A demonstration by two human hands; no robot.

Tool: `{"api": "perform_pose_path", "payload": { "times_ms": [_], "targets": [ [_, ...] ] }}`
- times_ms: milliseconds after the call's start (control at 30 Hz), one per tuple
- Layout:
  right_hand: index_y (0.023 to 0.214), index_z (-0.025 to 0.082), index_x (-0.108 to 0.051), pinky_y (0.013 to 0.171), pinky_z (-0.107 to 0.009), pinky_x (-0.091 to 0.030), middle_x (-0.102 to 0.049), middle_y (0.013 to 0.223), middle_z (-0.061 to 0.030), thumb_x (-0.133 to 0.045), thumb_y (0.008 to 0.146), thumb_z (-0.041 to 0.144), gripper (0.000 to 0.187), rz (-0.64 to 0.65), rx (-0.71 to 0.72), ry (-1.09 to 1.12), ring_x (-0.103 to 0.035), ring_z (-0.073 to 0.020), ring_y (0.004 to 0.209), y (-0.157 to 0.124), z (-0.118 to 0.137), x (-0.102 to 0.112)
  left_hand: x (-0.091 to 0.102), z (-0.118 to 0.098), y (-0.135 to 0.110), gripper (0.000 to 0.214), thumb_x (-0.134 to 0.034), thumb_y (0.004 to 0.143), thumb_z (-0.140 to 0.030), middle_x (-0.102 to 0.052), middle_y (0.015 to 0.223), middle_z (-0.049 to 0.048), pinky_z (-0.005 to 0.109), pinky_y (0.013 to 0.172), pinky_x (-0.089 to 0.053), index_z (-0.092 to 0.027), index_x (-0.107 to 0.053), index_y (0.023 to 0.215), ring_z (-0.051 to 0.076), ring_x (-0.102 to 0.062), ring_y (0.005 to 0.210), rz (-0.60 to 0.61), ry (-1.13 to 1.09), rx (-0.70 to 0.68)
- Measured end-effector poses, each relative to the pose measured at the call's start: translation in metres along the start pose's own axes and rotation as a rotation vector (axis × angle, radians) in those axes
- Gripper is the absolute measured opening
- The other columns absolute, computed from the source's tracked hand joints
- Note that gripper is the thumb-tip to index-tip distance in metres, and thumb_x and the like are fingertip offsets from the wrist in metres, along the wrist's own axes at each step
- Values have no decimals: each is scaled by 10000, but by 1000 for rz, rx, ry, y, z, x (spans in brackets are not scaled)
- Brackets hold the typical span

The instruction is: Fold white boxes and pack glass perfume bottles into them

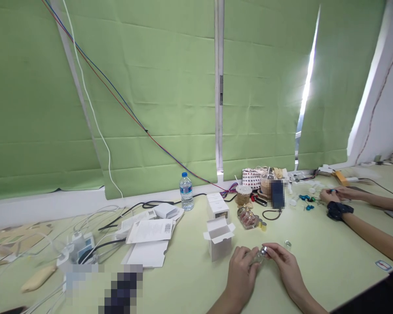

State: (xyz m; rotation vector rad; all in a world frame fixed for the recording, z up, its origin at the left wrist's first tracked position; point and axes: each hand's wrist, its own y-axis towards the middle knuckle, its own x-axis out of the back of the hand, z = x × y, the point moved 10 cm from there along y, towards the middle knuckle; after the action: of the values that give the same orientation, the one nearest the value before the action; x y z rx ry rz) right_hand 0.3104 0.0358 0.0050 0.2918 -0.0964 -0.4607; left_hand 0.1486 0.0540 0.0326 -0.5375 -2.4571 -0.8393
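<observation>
My left hand (240, 268) and my right hand (284, 264) meet over the pale green table (190, 279), both closed around a small clear glass bottle (260, 256) with a silvery top. The left fingers wrap the bottle's body and the right fingertips pinch its top end. An open white carton (218, 239) stands just left of my hands. A small clear cap (287, 244) lies just beyond my right hand. A glass bottle with pinkish contents (247, 217) lies on its side farther back.
Another person's hands (334, 196) work at the right with small blue parts (307, 201). A water bottle (186, 192), white boxes (218, 206), papers (150, 231), cables (94, 248), drink cups (267, 183) and a phone (277, 194) lie along the back, below green blinds.
</observation>
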Motion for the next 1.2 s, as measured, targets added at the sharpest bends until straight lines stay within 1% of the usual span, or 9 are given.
{"api": "perform_pose_path", "payload": {
  "times_ms": [100,200,333,467,600,767,933,1100,1200],
  "targets": [
    [803,205,-752,664,-290,-563,-734,743,-47,-698,710,471,287,-23,23,5,-661,-217,686,-1,2,2,1,1,0,418,-566,834,-126,-662,990,73,374,835,-468,-293,-621,1213,257,-570,948,-10,-2,9],
    [803,199,-755,664,-287,-575,-738,764,-54,-705,713,461,282,-45,82,-6,-675,-215,680,-3,5,4,2,0,1,425,-559,825,-102,-667,1005,68,368,844,-465,-281,-625,1205,247,-573,957,-22,-3,14],
    [818,203,-759,692,-297,-586,-741,838,-75,-668,772,444,262,-23,228,-78,-695,-234,767,-7,17,0,3,1,2,405,-560,797,-67,-681,1008,62,352,851,-456,-260,-659,1140,237,-588,956,-22,-57,36],
    [826,211,-764,743,-327,-593,-752,858,-84,-629,817,454,278,-46,382,-203,-709,-245,798,-11,34,-4,7,6,2,385,-553,752,-36,-688,987,60,333,854,-441,-222,-672,1068,230,-597,955,-53,-141,85],
    [875,216,-756,743,-331,-601,-752,884,-83,-586,867,406,255,-19,517,-281,-717,-237,808,-11,48,-19,9,18,2,354,-536,709,-21,-669,960,43,306,842,-425,-205,-653,987,212,-598,932,-96,-256,146],
    [985,232,-720,741,-331,-596,-733,901,-81,-544,904,264,196,85,702,-332,-701,-229,851,-15,57,-44,6,30,2,279,-525,662,-12,-621,876,15,279,783,-402,-189,-593,867,195,-563,869,-114,-329,207],
    [1046,230,-677,743,-319,-593,-707,933,-87,-524,902,176,216,113,786,-386,-690,-218,874,-18,57,-49,6,31,3,301,-507,630,5,-601,864,15,276,768,-388,-183,-577,853,193,-544,850,-111,-315,229],
    [1079,228,-658,727,-306,-595,-703,949,-89,-484,907,137,260,144,862,-426,-690,-210,875,-21,64,-53,7,27,3,301,-498,659,-5,-602,889,30,288,797,-391,-181,-583,887,202,-547,877,-105,-305,196],
    [1095,227,-633,744,-299,-592,-704,963,-86,-472,912,133,261,136,876,-430,-691,-205,885,-24,66,-54,7,28,3,286,-503,664,-13,-599,887,33,290,798,-392,-180,-580,883,203,-550,870,-103,-289,206]
  ]
}}
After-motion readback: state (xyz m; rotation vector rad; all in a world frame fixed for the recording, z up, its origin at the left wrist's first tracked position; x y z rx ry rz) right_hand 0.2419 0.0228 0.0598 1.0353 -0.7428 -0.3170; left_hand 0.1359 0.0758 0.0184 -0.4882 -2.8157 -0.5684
